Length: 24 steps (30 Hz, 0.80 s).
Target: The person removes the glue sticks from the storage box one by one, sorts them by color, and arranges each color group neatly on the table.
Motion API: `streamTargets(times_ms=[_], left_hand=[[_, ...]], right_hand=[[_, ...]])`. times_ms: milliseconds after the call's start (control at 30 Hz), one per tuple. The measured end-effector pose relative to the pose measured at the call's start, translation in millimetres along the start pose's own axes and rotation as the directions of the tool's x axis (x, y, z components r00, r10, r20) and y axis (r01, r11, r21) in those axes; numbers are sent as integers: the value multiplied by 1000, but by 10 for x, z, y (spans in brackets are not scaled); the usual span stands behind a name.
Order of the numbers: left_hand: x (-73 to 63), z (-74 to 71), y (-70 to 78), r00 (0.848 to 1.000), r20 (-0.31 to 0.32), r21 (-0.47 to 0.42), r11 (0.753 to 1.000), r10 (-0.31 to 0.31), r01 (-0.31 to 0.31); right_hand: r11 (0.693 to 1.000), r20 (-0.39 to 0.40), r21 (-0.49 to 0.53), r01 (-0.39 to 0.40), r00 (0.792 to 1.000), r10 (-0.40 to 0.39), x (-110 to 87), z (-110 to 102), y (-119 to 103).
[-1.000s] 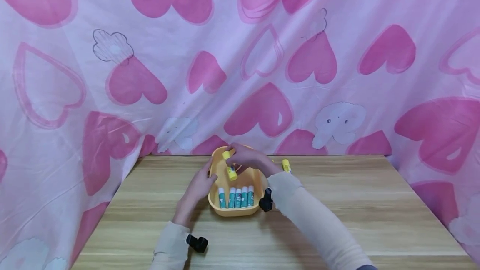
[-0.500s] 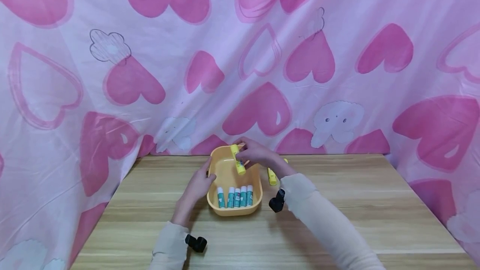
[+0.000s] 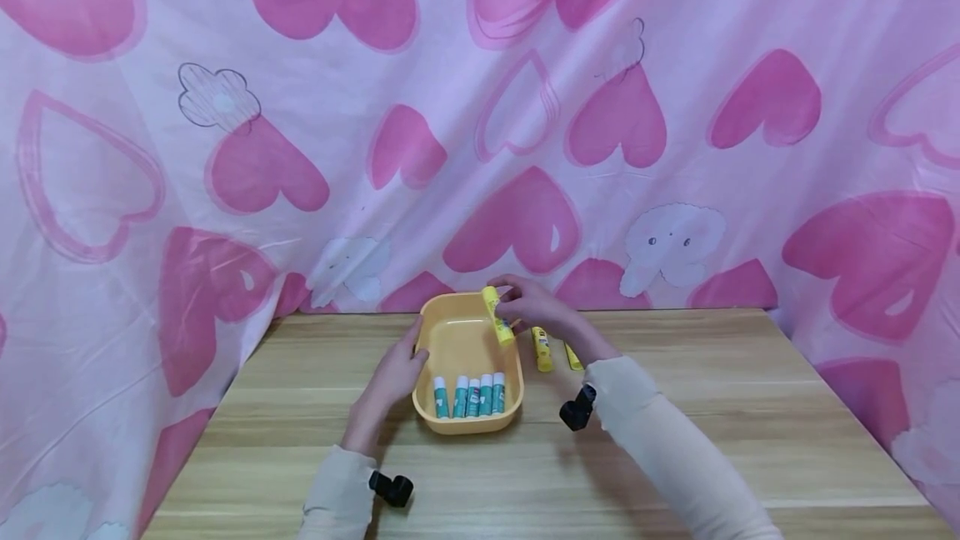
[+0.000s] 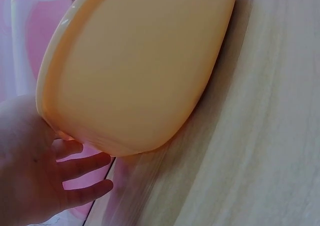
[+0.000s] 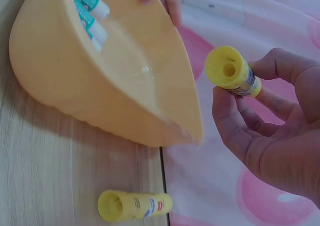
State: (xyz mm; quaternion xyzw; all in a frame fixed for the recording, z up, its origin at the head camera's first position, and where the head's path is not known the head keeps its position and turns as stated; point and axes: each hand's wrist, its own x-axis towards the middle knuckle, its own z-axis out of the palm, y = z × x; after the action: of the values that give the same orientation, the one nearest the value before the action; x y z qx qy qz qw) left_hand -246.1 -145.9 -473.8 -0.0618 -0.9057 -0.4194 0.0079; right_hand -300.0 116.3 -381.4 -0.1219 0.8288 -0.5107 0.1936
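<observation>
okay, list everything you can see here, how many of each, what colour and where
Held glue stick: one, yellow, pinched in the right hand
Loose glue sticks: two showing, yellow, on the table, right of the basin
White-capped glue sticks: five, teal, side by side in the basin's near end
Basin: one, light orange, far part of the table
Table: one, wood-toned, below everything
Heart-print cloth: one, pink, hanging behind the table
Wrist cameras: two, black, one per wrist
Sleeves: two, off-white, on both arms
Left hand: one, gripping the basin's left rim
Right hand: one, near the basin's right rim
</observation>
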Motion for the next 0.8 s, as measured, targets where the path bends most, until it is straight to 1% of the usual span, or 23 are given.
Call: streamTargets(times_ms=[167,267,400,533,800], left_hand=[[-12,2,22,1000,4,11,1000,-9,9],[-9,5,21,1000,4,11,1000,-15,15],[-2,17,7,1000,8,7,1000,-20,20],[6,19,-8,1000,14,0,1000,-28,28],[12,33,-9,1000,1,1,1000,3,-3]], right_hand=[[1000,-5,10,12,1000,-11,-79,-99,36],[1000,-22,7,15,1000,-15,-117,-162,73],[1000,-44,5,-5,999,6,-165,-254,157],[1000,-51,11,-24,998,25,-207,-344,253],[1000,-78,13,-22,997,23,-292,-508,381]])
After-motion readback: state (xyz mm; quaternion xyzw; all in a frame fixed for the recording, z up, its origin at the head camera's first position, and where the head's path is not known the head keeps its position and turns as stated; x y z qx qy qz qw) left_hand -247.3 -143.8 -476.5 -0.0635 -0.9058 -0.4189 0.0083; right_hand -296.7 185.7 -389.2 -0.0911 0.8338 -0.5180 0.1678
